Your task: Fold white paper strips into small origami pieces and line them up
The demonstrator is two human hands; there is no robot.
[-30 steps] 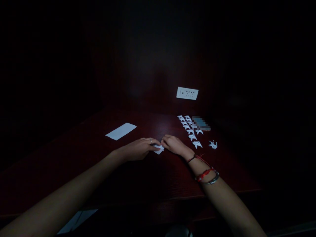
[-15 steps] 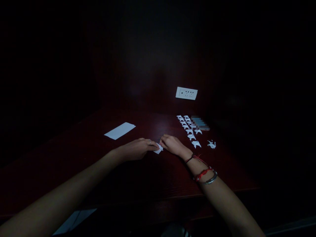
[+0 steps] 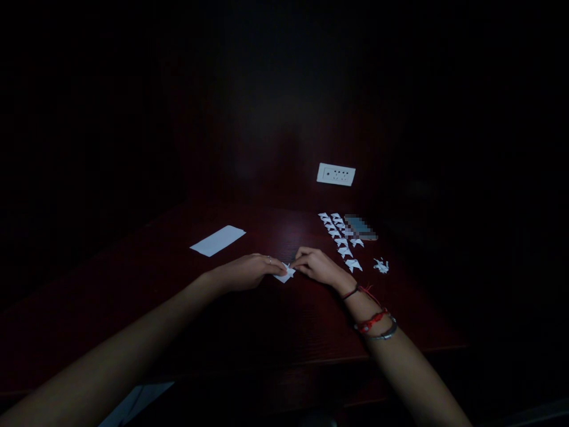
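Note:
A small piece of folded white paper (image 3: 283, 277) lies on the dark red table between my hands. My left hand (image 3: 251, 271), with a ring on one finger, is closed at its left side, thumb and fingers pressing it against the table. On the right, my right hand (image 3: 317, 265) has its fingers bent together, with the fingertips on the paper's upper right part, where a small point sticks up. The exact finger grip is small and dim. Bracelets circle the right wrist.
Folded white paper pieces (image 3: 341, 243) stand in rows to the right, beside a blurred-out phone-like object (image 3: 361, 228) and a little heap of paper scraps (image 3: 381, 265). White paper strips (image 3: 217, 240) lie at left. A wall socket (image 3: 336, 174) is behind; pale sheets (image 3: 137, 403) show below the table edge.
My right hand's fingers have straightened somewhat and shifted slightly right, showing more of the folded paper. My left hand stays on it. The whole view has shifted a little.

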